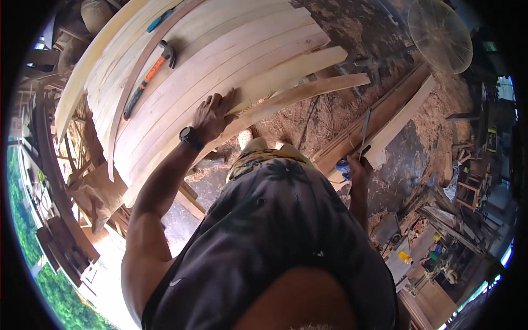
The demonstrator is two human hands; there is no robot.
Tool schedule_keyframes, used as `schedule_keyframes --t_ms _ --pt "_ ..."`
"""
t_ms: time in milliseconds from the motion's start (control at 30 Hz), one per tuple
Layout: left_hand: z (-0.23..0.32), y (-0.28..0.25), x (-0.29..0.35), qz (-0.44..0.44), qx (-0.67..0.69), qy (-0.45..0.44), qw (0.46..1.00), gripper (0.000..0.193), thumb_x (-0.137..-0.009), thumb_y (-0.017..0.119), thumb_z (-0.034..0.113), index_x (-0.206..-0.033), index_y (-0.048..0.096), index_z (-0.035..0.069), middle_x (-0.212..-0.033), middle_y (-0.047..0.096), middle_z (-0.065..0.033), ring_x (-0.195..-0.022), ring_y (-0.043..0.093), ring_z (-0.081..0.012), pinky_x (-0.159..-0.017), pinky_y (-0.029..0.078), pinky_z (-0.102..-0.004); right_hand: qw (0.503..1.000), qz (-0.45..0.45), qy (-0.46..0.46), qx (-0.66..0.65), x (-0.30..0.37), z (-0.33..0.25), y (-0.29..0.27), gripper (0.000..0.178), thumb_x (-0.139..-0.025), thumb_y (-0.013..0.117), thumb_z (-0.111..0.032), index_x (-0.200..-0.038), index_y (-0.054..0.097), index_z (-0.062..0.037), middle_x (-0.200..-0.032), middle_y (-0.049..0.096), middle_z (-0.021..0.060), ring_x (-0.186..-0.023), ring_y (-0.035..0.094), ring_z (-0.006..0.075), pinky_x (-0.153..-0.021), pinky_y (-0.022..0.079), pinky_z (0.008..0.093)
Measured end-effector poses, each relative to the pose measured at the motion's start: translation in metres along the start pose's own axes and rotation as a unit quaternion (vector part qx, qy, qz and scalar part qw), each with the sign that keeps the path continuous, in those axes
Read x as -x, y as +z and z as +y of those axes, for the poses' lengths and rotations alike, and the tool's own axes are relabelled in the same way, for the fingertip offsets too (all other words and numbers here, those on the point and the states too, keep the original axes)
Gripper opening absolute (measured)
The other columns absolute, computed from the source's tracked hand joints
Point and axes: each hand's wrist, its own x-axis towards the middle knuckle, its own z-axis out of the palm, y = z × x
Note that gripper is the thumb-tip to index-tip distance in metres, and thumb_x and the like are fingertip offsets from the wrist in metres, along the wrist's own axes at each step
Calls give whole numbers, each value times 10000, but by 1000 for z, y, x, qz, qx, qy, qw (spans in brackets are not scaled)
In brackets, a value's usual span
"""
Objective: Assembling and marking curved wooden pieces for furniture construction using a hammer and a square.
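My left hand (213,116), with a dark watch on its wrist, rests on the near edge of a panel of pale wooden planks (220,63). Its fingers are spread over the wood, with nothing visibly gripped. Low on the right, my right hand (359,169) is closed around a long thin metal-bladed tool (366,125), whose blade points away from me. A blue object (343,166) shows beside those fingers; whether it belongs to the tool I cannot tell. On the planks lie a claw hammer (151,77) with an orange and black handle and a blue-handled tool (160,20).
A narrow brown strip (130,82) crosses the planks. Long boards (393,118) lie on the shaving-strewn floor at right, near a round fan guard (440,36). Scrap wood (456,220) is piled at the far right. More timber (58,165) stands at left.
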Motion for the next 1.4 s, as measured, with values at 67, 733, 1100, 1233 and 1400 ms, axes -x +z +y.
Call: schedule_keyframes --t_ms 67,733,1100,1233,1400 --pt "4 9 6 17 -17 -1 1000 849 -817 808 306 -1554 427 125 -1145 543 -129 -1046 573 -331 -882 493 -459 1000 -7 7 10 -5 6 -4 207 -867 725 -149 -937 668 37 -861 656 82 -815 588 191 -790 478 354" --pt "57 61 8 88 -66 -55 992 569 -853 779 262 -1367 610 87 -1163 568 -161 -1045 560 -325 -890 485 -459 994 -79 49 60 -36 16 -47 195 -883 683 -146 -949 678 37 -834 646 60 -794 590 169 -754 484 350" --pt "39 94 -11 -51 19 -210 976 754 -822 781 392 -1424 502 33 -1376 603 -255 -1298 570 -401 -1052 478 -505 992 -107 -18 59 -69 10 -51 217 -869 706 -189 -833 674 23 -717 590 23 -709 500 132 -653 405 323" --pt "31 105 -11 -128 40 -256 957 604 -777 772 300 -1283 600 18 -1202 689 -255 -1183 628 -430 -966 528 -507 991 -97 -13 86 -64 -7 -48 210 -865 721 -168 -833 676 35 -715 605 29 -703 513 133 -666 419 328" --pt "64 92 13 -13 -44 -107 993 509 -771 774 286 -1172 593 29 -1108 638 -240 -976 651 -445 -868 534 -548 990 -92 -67 86 -63 5 -62 204 -851 741 -155 -852 694 44 -730 643 54 -711 550 147 -696 446 335"
